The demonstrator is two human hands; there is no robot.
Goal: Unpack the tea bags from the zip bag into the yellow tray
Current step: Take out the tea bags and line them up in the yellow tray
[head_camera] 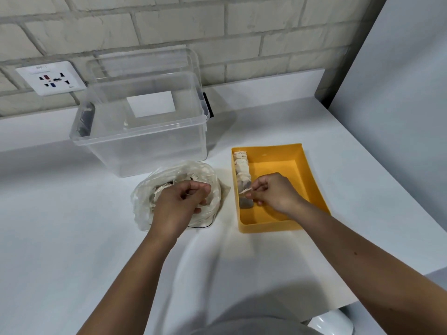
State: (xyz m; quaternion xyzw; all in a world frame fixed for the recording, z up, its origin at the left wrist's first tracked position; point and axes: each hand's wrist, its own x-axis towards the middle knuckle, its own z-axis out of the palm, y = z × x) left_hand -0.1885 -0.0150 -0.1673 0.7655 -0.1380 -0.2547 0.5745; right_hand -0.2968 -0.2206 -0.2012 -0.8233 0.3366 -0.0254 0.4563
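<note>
A clear zip bag [145,209] lies open on the white table, holding several pale tea bags [162,188]. My left hand [180,204] is inside its mouth, fingers curled and pinching a thin tea bag string. To the right stands the yellow tray [285,155]. A row of several tea bags [242,166] lines its left wall. My right hand [273,192] is over the tray's near left part, pinching a tea bag [245,201] that hangs down against the row's near end.
A large clear plastic box [142,139] with a white label stands behind the zip bag, its lid leaning on the brick wall. A wall socket [52,78] is at far left. A grey panel [399,93] rises on the right. The table edge runs close behind the tray's right side.
</note>
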